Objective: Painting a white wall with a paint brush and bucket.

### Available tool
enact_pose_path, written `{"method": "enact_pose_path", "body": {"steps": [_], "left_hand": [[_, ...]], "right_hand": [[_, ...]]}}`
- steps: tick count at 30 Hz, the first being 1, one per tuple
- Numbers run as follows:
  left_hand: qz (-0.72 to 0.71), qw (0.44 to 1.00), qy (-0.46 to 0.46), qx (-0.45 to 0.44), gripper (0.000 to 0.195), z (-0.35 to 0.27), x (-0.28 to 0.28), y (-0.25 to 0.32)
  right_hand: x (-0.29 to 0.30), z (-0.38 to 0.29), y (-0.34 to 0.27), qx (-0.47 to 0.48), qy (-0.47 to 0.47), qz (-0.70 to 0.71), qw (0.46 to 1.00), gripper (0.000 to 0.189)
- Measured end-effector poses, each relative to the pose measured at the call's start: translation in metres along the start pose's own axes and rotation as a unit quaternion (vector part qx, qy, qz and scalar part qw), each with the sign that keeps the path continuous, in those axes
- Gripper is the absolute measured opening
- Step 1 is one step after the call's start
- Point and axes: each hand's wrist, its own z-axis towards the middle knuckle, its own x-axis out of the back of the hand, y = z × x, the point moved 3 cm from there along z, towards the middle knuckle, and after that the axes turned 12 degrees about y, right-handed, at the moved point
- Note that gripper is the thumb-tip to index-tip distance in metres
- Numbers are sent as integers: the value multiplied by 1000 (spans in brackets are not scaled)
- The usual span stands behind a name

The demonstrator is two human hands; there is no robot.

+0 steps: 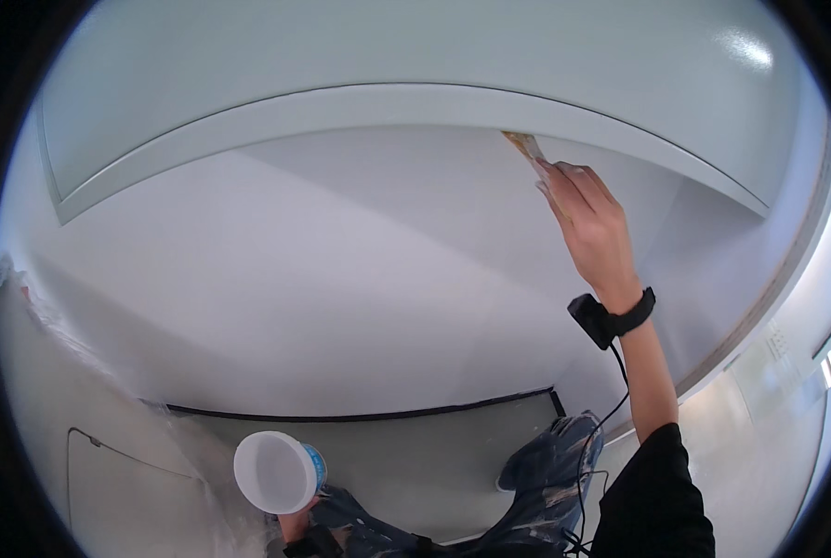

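Note:
My right hand [586, 216], raised at the upper right, grips a paintbrush [525, 145] whose bristles touch the lower edge of a long white ledge [401, 104]. A black strap with a small device [607, 321] sits on that wrist, and a cable runs down from it. Low at the left, my left hand [298, 519] holds a white plastic tub [270, 473] with a blue label; its fingers are mostly hidden behind the tub. The tub's inside looks white, and I cannot tell how much is in it.
Below the ledge stands a white wall [360, 279] with a black strip [360, 417] along its foot. Clear plastic sheeting [81, 349] hangs at the left. A rounded wall edge [750, 314] curves down the right side. My legs in paint-marked jeans [551, 467] are over the grey floor.

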Motion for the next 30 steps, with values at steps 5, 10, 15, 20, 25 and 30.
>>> {"method": "enact_pose_path", "body": {"steps": [5,10,15,20,25,30], "left_hand": [[-103,994,-3,-38,64,-18,-11,23],[-142,989,14,-44,67,-32,-6,27],[-84,996,35,-17,68,-28,15,-9],[-90,995,20,-33,60,-44,-10,43],[-85,996,28,-29,60,-47,-3,39],[-81,996,22,-22,59,-47,-6,32]], "right_hand": [[-7,-33,-18,28,-34,-24,999,28],[4,-76,-53,-57,-201,125,970,28],[30,-21,-38,-10,-48,55,997,26],[21,27,-10,-5,17,-2,1000,27],[4,-2,-29,32,-28,1,999,28],[1,-64,-70,43,-131,50,989,31]]}}
